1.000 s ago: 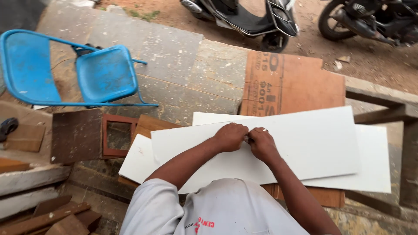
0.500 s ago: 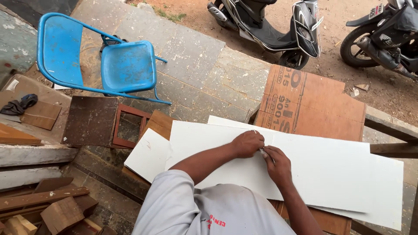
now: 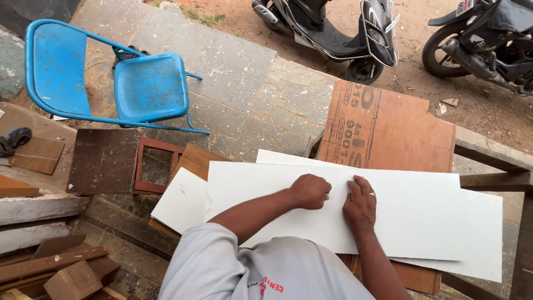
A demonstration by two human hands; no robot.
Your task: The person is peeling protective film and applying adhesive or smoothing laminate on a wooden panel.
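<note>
Our left hand (image 3: pixel 311 191) is curled into a loose fist, knuckles up, pressed on the top white laminate sheet (image 3: pixel 422 214); whether anything is pinched inside it we cannot tell. Our right hand (image 3: pixel 361 205) lies flat and released just beside it, palm down, fingers stretched forward on the same sheet, a ring on one finger. The two hands are nearly touching near the sheet's far edge, about midway along its length.

That top sheet lies across a stack: a second white sheet (image 3: pixel 483 250) juts out beneath it on the right, and another white piece (image 3: pixel 180 203) shows at the left. Under them sits a brown plywood board (image 3: pixel 388 130) with printing on it, reaching away from us toward the ground beyond.

To the left, on the stone paving (image 3: pixel 239 72), stands a blue metal folding chair (image 3: pixel 144 83). Near it lie a dark brown square panel (image 3: pixel 102 161) and a small reddish wooden frame (image 3: pixel 155 166), touching each other. Wood offcuts (image 3: pixel 66 272) are heaped at lower left. Two parked scooters (image 3: pixel 338 33) stand on the dirt at the top.
</note>
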